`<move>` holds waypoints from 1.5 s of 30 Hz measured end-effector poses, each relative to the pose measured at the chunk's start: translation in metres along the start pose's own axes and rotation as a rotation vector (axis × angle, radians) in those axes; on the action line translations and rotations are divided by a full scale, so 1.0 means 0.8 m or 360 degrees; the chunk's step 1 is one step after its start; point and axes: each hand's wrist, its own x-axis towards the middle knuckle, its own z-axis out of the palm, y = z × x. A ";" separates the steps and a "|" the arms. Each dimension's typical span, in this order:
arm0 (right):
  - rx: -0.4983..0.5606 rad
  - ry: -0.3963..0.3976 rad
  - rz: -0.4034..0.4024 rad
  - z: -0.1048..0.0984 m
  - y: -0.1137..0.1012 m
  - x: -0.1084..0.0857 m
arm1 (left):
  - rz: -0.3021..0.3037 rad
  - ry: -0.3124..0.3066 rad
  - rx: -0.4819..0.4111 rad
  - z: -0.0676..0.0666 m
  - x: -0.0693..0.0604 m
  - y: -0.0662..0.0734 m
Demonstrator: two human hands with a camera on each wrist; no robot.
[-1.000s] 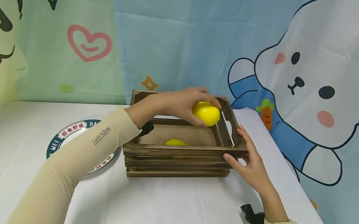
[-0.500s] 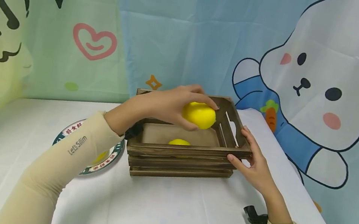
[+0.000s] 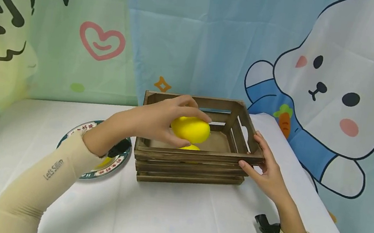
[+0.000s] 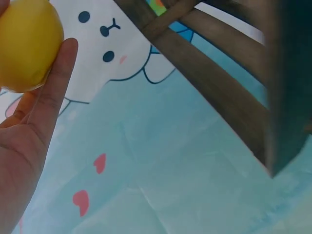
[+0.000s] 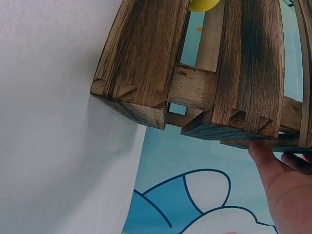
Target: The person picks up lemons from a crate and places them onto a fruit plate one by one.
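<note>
My left hand holds a yellow lemon between thumb and fingers, over the left half of a dark wooden slatted crate. In the left wrist view the lemon sits against the fingers, with crate slats to the right. Below it, another yellow lemon shows inside the crate, mostly hidden by the front wall. My right hand grips the crate's right end, thumb at the front corner and fingers on the side. The right wrist view shows the thumb touching a slat.
Left of the crate lies a round plate with a patterned green rim, partly covered by my left forearm. Something yellow shows on it. A white cloth covers the table; a printed curtain hangs behind.
My left hand has moved left with the lemon, from near the crate's right end to its left half. The right hand has stayed on the crate.
</note>
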 end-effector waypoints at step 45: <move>-0.0044 0.0005 0.0015 0.003 -0.002 0.002 | -0.0400 0.0754 0.0095 0.036 -0.223 -0.038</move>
